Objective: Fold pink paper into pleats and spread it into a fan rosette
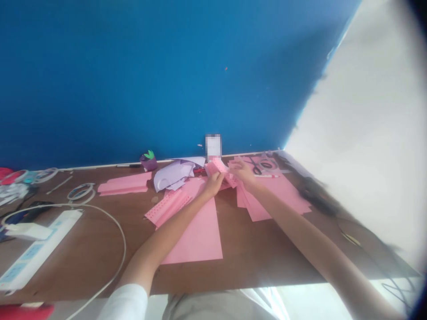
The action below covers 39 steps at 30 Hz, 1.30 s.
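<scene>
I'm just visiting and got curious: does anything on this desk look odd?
Nothing looks spilled. The purple paper stands out: it is curled and rumpled, while the pink sheet nearby lies flat. The white cable also sprawls in a loose loop.

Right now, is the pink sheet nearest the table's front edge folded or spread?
Spread: the pink sheet lies flat on the table, broad face showing.

Narrow pink paper strip w/ small darker marks (219,165) is btwn L hand (212,184) & R hand (244,173), pinched at L fingertips, R fingers at its other side. Lies at a slant: far end just beyond L fingertips, nearer part slopes down into gap btwn hands. Looks creased or folded, can't tell which; middle partly hidden, edges blurry.
</scene>
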{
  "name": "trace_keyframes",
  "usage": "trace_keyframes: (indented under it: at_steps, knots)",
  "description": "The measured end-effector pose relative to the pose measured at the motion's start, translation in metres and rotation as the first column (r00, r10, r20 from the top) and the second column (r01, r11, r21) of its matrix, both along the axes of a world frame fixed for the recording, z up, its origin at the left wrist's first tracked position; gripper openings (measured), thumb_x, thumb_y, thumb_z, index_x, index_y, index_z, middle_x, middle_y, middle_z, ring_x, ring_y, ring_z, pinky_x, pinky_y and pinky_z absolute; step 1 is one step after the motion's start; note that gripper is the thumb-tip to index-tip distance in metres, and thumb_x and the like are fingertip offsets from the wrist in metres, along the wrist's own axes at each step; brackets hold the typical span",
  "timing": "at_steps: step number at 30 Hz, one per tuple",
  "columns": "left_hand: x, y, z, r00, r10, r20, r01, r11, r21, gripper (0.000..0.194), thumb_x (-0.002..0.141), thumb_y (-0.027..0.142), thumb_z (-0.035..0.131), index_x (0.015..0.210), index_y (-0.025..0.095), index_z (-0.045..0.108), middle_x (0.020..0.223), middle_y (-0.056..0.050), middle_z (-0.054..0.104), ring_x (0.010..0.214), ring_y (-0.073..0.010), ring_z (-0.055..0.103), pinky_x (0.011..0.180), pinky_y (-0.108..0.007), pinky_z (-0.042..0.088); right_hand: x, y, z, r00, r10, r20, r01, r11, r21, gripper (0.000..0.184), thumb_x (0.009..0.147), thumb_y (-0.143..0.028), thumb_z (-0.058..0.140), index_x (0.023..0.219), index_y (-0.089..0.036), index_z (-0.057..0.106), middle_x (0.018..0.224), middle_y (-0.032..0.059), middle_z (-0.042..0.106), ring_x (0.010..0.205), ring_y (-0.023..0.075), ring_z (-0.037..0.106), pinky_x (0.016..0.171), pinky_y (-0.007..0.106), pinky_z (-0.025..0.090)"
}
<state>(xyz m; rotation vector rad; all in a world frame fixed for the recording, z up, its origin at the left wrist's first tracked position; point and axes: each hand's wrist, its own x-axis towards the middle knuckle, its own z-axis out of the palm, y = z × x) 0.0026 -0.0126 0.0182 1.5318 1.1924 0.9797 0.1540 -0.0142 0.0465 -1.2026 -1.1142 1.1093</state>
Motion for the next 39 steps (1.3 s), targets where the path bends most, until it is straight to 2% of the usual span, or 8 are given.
trace_keyframes:
  at_steps: [5, 10, 18, 22, 27, 33, 36, 39]
  knots:
    - [-0.002, -0.003, 0.004, 0.998, -0.026, -0.048, 0.028, 0.999, 0.035, 0.036, 0.091, 0.047, 0.046, 0.087, 0.016, 0.064, 0.089, -0.008, 0.070, 0.097, -0.0241, 0.062, 0.095, -0.037, 0.046, 0.003, 0.003, -0.004, 0.991, 0.087, -0.105, -0.088, 0.996, -0.001, 0.047, 0.053, -0.023, 0.071, 0.098, -0.022, 0.058, 0.084, 0.0008, 0.065, 0.072, 0.0166, 0.060, 0.063, 0.030, 0.046]
    - [-0.002, -0.005, 0.005, 0.999, -0.036, -0.019, 0.036, 0.999, 0.028, 0.039, 0.090, 0.052, 0.048, 0.095, 0.017, 0.064, 0.095, -0.009, 0.069, 0.100, -0.0243, 0.062, 0.097, -0.038, 0.045, 0.006, 0.006, -0.002, 0.992, 0.105, -0.073, -0.103, 0.994, 0.034, 0.040, 0.053, -0.023, 0.070, 0.092, -0.022, 0.060, 0.084, 0.0009, 0.063, 0.077, 0.0165, 0.060, 0.071, 0.031, 0.047]
    - [0.000, -0.003, 0.001, 0.996, -0.049, 0.070, 0.051, 0.998, -0.022, 0.038, 0.090, 0.051, 0.051, 0.096, 0.016, 0.063, 0.090, -0.009, 0.070, 0.096, -0.0231, 0.065, 0.098, -0.040, 0.046, 0.011, 0.002, 0.014, 0.988, 0.122, -0.090, -0.117, 0.992, 0.056, 0.032, 0.052, -0.018, 0.069, 0.083, -0.020, 0.062, 0.082, 0.0003, 0.062, 0.079, 0.0161, 0.058, 0.074, 0.030, 0.045]
    - [0.001, -0.001, -0.001, 0.990, -0.090, 0.104, 0.095, 0.995, -0.041, 0.039, 0.091, 0.051, 0.047, 0.095, 0.015, 0.063, 0.084, -0.009, 0.070, 0.090, -0.0224, 0.066, 0.093, -0.039, 0.049, 0.018, 0.001, 0.021, 0.987, 0.154, -0.039, -0.151, 0.985, 0.079, 0.028, 0.055, -0.018, 0.068, 0.083, -0.020, 0.063, 0.085, 0.0010, 0.063, 0.079, 0.0158, 0.057, 0.074, 0.030, 0.044]
    - [-0.001, 0.001, -0.003, 0.994, -0.070, 0.078, 0.071, 0.997, -0.007, 0.035, 0.091, 0.049, 0.049, 0.093, 0.017, 0.063, 0.088, -0.009, 0.071, 0.094, -0.0232, 0.065, 0.094, -0.039, 0.048, 0.019, 0.000, 0.020, 0.981, 0.196, 0.009, -0.196, 0.977, 0.080, 0.033, 0.059, -0.019, 0.067, 0.092, -0.021, 0.066, 0.093, 0.0021, 0.066, 0.084, 0.0162, 0.058, 0.075, 0.030, 0.044]
    - [-0.004, 0.005, -0.011, 0.998, -0.056, -0.031, 0.059, 0.993, 0.097, 0.033, 0.092, 0.050, 0.045, 0.090, 0.020, 0.058, 0.094, -0.007, 0.069, 0.093, -0.0236, 0.065, 0.089, -0.040, 0.050, 0.015, -0.007, 0.023, 0.924, 0.268, 0.274, -0.287, 0.957, 0.031, 0.040, 0.069, -0.023, 0.062, 0.108, -0.021, 0.070, 0.116, 0.0078, 0.066, 0.093, 0.0207, 0.059, 0.080, 0.035, 0.046]
    - [-0.003, 0.008, -0.016, 0.995, -0.087, 0.051, 0.085, 0.995, 0.056, 0.030, 0.093, 0.046, 0.044, 0.092, 0.019, 0.057, 0.090, -0.008, 0.069, 0.087, -0.0221, 0.067, 0.082, -0.038, 0.053, 0.014, -0.010, 0.029, 0.926, 0.267, 0.268, -0.292, 0.955, 0.057, 0.040, 0.071, -0.022, 0.061, 0.110, -0.020, 0.070, 0.124, 0.0082, 0.064, 0.104, 0.0219, 0.058, 0.090, 0.036, 0.044]
    - [0.000, 0.010, -0.020, 0.978, -0.121, 0.171, 0.120, 0.993, 0.012, 0.027, 0.094, 0.042, 0.044, 0.095, 0.018, 0.057, 0.085, -0.008, 0.069, 0.079, -0.0210, 0.068, 0.075, -0.036, 0.055, 0.014, -0.014, 0.036, 0.921, 0.283, 0.266, -0.310, 0.949, 0.063, 0.039, 0.074, -0.025, 0.061, 0.111, -0.021, 0.070, 0.122, 0.0072, 0.066, 0.105, 0.0218, 0.059, 0.094, 0.037, 0.042]
